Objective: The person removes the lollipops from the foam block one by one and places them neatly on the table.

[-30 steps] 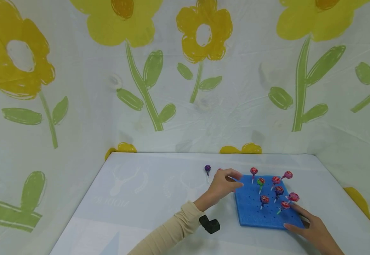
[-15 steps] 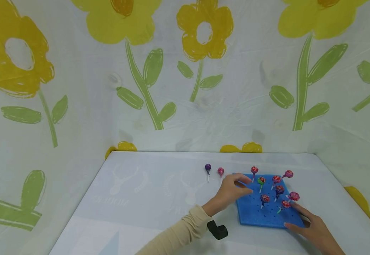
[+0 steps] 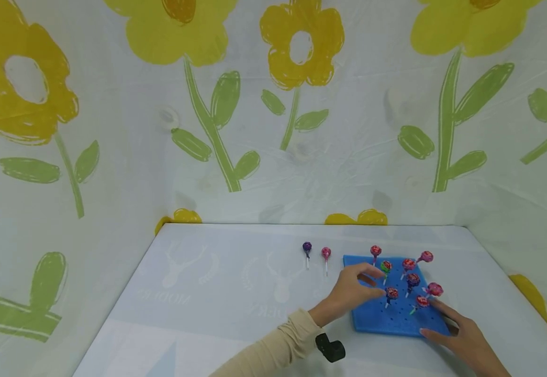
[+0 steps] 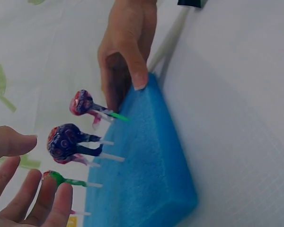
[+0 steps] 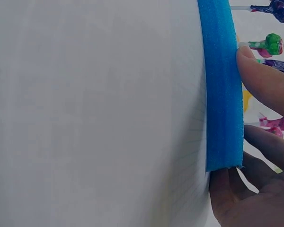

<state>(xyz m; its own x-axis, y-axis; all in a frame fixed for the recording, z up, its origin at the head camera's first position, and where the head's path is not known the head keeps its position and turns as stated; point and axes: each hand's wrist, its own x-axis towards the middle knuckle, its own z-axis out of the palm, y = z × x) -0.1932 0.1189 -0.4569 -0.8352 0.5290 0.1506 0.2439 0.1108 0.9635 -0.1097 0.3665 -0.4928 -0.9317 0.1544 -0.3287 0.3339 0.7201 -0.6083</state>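
A blue foam board (image 3: 372,322) with small holes lies on the table, with several wrapped lollipops standing in it. My left hand (image 3: 348,289) is over the board's left side, thumb and fingers apart, with nothing held. Nearest to it are a green-wrapped lollipop (image 3: 386,266) and a dark-wrapped lollipop (image 3: 391,294). In the left wrist view, fingertips overlap the green lollipop (image 4: 54,177); whether they touch it I cannot tell. My right hand (image 3: 466,337) grips the board's near right corner. In the right wrist view its thumb (image 5: 262,78) rests on the top face, while other fingers meet the end edge.
Two loose lollipops, one purple (image 3: 307,247) and one pink (image 3: 326,253), lie on the white table (image 3: 198,314) beyond the board's left side. A flower-printed cloth (image 3: 348,167) stands behind the table and along its sides.
My left hand has moved right and slightly toward me, from the board's left edge to over the standing lollipops. The loose pink lollipop has come into full view. My right hand stays at the corner.
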